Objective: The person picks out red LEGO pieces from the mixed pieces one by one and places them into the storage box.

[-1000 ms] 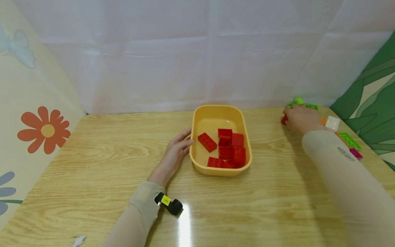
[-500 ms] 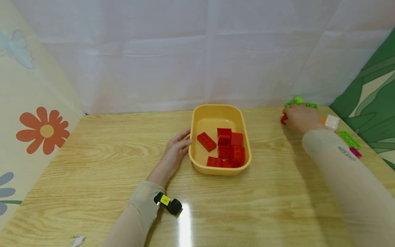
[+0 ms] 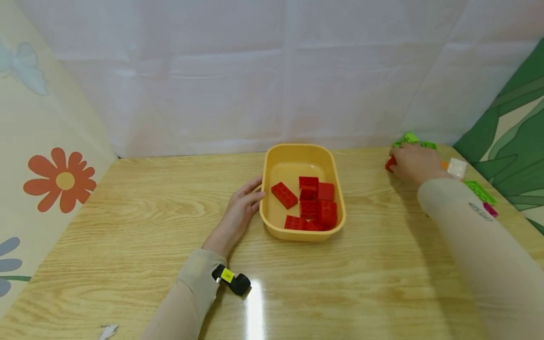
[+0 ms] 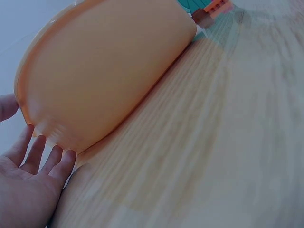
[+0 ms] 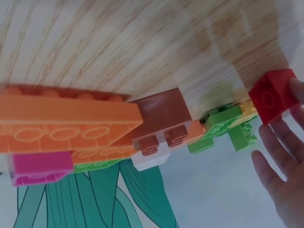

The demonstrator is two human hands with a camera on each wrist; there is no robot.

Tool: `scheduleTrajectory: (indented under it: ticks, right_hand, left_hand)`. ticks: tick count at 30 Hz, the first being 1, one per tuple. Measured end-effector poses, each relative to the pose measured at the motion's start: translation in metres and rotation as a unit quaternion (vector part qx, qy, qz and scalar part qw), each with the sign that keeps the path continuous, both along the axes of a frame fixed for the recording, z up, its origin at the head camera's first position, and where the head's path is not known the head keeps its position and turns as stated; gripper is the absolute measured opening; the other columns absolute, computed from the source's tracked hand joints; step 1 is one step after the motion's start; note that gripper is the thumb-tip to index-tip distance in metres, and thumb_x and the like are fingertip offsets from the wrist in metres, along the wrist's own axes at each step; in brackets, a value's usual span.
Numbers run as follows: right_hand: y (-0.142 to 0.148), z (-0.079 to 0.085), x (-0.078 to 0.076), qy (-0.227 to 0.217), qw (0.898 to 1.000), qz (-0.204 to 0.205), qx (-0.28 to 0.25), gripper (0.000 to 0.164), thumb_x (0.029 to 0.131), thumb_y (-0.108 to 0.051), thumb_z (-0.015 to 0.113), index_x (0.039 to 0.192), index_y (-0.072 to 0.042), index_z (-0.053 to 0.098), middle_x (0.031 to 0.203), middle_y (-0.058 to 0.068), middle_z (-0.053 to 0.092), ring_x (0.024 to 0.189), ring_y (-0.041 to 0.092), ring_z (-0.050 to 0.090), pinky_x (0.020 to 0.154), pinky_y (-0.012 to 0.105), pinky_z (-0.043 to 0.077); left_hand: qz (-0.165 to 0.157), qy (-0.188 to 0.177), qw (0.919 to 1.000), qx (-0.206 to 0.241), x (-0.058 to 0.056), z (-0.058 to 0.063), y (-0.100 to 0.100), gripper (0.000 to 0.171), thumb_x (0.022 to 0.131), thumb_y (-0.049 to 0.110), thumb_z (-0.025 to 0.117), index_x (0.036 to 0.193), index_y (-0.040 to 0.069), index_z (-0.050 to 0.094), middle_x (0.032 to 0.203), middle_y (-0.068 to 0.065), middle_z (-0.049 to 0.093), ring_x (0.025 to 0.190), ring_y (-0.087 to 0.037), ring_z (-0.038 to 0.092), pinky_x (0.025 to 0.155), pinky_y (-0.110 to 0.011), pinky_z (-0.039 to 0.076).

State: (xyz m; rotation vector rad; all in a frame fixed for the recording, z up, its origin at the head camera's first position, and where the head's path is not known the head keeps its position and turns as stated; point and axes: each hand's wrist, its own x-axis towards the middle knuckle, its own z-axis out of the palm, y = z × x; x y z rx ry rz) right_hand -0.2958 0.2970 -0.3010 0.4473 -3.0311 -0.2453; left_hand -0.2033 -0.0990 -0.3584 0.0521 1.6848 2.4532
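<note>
A yellow plastic bin (image 3: 308,234) stands mid-table with several red bricks (image 3: 284,195) inside. Straight fingers of my left hand (image 3: 235,212) rest against the bin's left side; in the left wrist view, the fingertips touch the outer wall (image 4: 104,61) and one digit is at the rim. At the far right of the table, my right hand (image 3: 418,163) pinches a red brick (image 5: 273,95) between thumb and fingers. The head view shows just a corner of that brick, the hand covering the rest. The brick appears to be at the table surface.
Beside the right hand lie green bricks (image 3: 410,138), a white brick (image 3: 456,168), a flat green piece (image 3: 480,191) and a magenta brick (image 3: 490,209). The right wrist view adds an orange brick (image 5: 71,116) and a brown one (image 5: 164,114). A white cloth (image 3: 212,94) hangs behind.
The right hand and its red brick have barely shifted. The left hand stays at the bin, and the bricks inside look unchanged.
</note>
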Motion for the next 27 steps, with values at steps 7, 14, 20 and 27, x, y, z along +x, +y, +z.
scheduleTrajectory:
  ticks: [7, 14, 20, 27]
  right_hand:
    - [0.003, 0.004, 0.002, -0.020, 1.000, -0.011, -0.008, 0.034, 0.087, -0.018, 0.055, 0.110, 0.008, 0.058, 0.103, 0.033, 0.061, 0.084, 0.041, 0.058, 0.071, 0.057, 0.052]
    - [0.001, 0.005, 0.008, 0.040, 0.999, 0.036, 0.003, 0.026, 0.084, -0.020, 0.061, 0.096, 0.004, 0.061, 0.085, 0.024, 0.063, 0.069, 0.034, 0.057, 0.060, 0.054, 0.052]
    - [-0.008, 0.005, 0.015, 0.086, 0.993, 0.074, -0.010, 0.029, 0.082, -0.023, 0.065, 0.095, 0.003, 0.062, 0.082, 0.021, 0.064, 0.068, 0.033, 0.058, 0.056, 0.052, 0.052]
    - [-0.031, 0.009, 0.023, 0.031, 0.998, 0.042, -0.022, 0.040, 0.086, -0.027, 0.059, 0.111, 0.004, 0.058, 0.099, 0.025, 0.063, 0.079, 0.033, 0.059, 0.065, 0.052, 0.054]
  left_hand:
    - [0.001, 0.003, 1.0000, 0.003, 0.001, 0.001, 0.001, 0.054, 0.089, 0.000, 0.048, 0.142, -0.002, 0.038, 0.152, -0.016, 0.037, 0.130, -0.026, 0.041, 0.081, -0.011, 0.051]
    - [-0.001, 0.009, 1.0000, -0.004, 0.001, 0.001, 0.001, 0.054, 0.089, 0.000, 0.047, 0.142, -0.003, 0.037, 0.152, -0.016, 0.036, 0.131, -0.026, 0.040, 0.081, -0.012, 0.050]
    - [-0.001, 0.002, 1.0000, 0.001, 0.000, 0.000, 0.001, 0.053, 0.089, 0.001, 0.048, 0.142, -0.002, 0.038, 0.152, -0.016, 0.037, 0.130, -0.025, 0.040, 0.081, -0.011, 0.050]
    - [0.000, -0.001, 1.0000, 0.006, -0.001, -0.001, 0.000, 0.053, 0.089, 0.000, 0.048, 0.142, -0.001, 0.039, 0.152, -0.015, 0.037, 0.131, -0.026, 0.040, 0.080, -0.011, 0.051]
